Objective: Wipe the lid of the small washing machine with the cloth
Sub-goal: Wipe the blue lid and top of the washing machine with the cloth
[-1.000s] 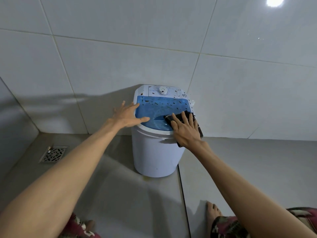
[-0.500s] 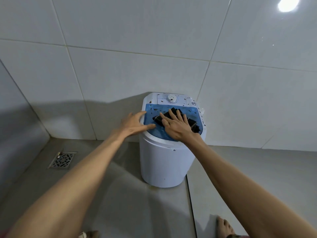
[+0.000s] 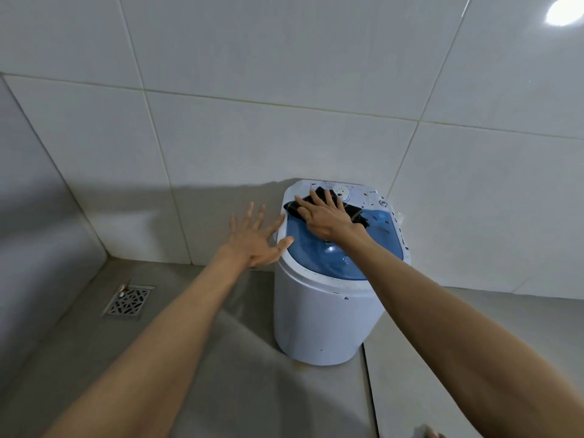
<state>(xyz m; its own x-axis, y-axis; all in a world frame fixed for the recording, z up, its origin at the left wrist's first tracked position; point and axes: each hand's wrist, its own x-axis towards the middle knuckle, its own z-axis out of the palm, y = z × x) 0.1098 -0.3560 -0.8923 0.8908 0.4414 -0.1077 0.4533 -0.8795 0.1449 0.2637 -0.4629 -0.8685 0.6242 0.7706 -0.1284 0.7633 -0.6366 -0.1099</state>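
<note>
Right hand: flat [image 3: 325, 216], fingers spread, palm pressing the dark cloth [image 3: 355, 213] onto the washing machine [image 3: 319, 324]; no pinch, only downward pressure.
Cloth: at the back-left corner of the blue lid [image 3: 331, 260], lapping onto the white control panel [image 3: 363, 197]; a second ago at the lid's front-right edge, half a second ago near its middle.
Change: stroke carried from front-right across the lid to the back-left.
Meaning for the task: wiping well under way, judged mid-pass; front half of the lid now looking free of the dark specks seen there a second ago, specks remaining on the right rim and panel.
Left hand: open [image 3: 252, 240], fingers splayed wide, thumb tip on the lid's left edge, index tip at the rim; earlier laid more firmly against that edge, now seeming partly lifted; holding nothing.
Machine: standing on the grey floor [image 3: 196, 374] against the tiled wall [image 3: 252, 137], floor drain [image 3: 128, 301] well apart to its left.
Hidden: part of the cloth beneath the palm; back-left of the lid under cloth and hand; dial on the panel partly covered by fingertips.
Cut off: both arms at the bottom edge; a foot barely showing at the bottom right.
Hard to make out: whether the left palm touches the machine; whether the cloth is wet; panel markings too small to read.
</note>
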